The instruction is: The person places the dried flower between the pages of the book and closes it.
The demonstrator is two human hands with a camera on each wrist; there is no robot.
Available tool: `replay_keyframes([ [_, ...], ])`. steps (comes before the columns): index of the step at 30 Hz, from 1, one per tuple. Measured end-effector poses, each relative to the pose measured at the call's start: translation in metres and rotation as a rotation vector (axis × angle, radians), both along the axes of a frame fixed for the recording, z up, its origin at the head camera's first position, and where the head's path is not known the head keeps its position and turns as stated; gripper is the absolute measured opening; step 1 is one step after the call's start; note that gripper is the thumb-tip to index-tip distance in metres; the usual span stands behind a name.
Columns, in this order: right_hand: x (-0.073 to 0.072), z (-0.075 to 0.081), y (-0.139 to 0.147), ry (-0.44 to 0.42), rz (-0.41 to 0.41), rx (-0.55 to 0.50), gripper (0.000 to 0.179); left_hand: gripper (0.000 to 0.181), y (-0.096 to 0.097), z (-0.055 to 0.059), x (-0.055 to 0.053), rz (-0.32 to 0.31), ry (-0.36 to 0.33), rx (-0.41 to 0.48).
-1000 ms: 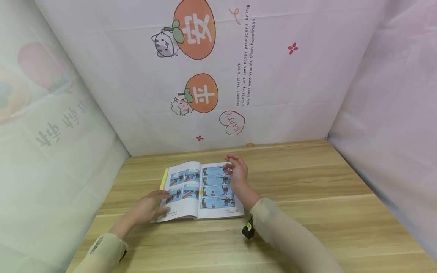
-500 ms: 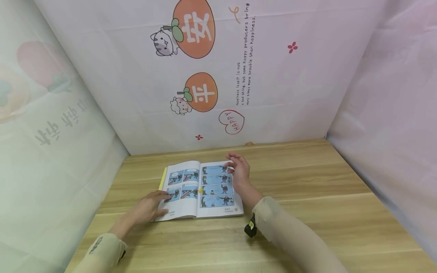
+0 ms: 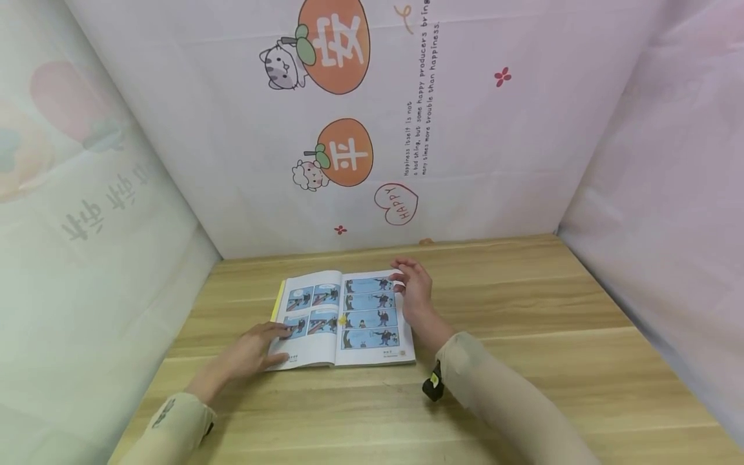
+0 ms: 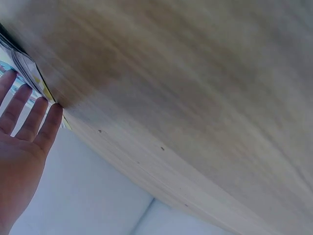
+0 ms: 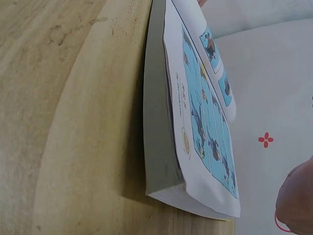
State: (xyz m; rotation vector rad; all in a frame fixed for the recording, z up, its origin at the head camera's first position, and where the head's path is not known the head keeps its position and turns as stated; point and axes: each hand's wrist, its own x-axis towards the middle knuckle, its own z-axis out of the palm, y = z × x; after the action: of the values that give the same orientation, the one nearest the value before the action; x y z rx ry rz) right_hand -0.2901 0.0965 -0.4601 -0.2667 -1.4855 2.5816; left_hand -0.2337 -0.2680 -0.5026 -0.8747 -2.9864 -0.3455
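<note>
An open comic book (image 3: 369, 355) lies on the wooden table, with blue cartoon panels on both pages and a yellow strip along its left edge. My left hand (image 3: 247, 352) rests on the lower left page, fingers spread and fairly straight; the left wrist view shows its fingertips (image 4: 51, 115) along the book's edge. My right hand (image 3: 417, 294) is over the right page's outer edge, its fingers loosely bent near the top right corner, gripping nothing that shows. In the right wrist view, only part of this hand (image 5: 297, 198) appears, apart from the thick page block (image 5: 159, 122).
The wooden table (image 3: 523, 323) reaches to printed white cloth walls at the back (image 3: 465, 161), left (image 3: 87, 290) and right (image 3: 668, 194). A black strap (image 3: 433, 385) hangs from the right sleeve's cuff.
My right hand has shifted slightly to the right, away from the right page's panels. The left hand stays on the left page, and the book lies open at the same pages.
</note>
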Motion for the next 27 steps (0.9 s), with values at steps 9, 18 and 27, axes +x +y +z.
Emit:
replay_keyframes([
  [9, 0.001, 0.004, 0.003, -0.022, 0.017, 0.015, 0.026, 0.083, 0.000, 0.005, 0.003, 0.011, -0.047, -0.017],
  [18, 0.000, 0.003, 0.007, -0.026, 0.015, 0.005, 0.025, 0.085, -0.004, 0.003, 0.005, 0.003, -0.038, -0.019],
  [27, 0.002, 0.003, 0.013, -0.019, 0.017, 0.028, 0.018, 0.084, -0.006, 0.003, 0.004, 0.019, -0.052, -0.004],
])
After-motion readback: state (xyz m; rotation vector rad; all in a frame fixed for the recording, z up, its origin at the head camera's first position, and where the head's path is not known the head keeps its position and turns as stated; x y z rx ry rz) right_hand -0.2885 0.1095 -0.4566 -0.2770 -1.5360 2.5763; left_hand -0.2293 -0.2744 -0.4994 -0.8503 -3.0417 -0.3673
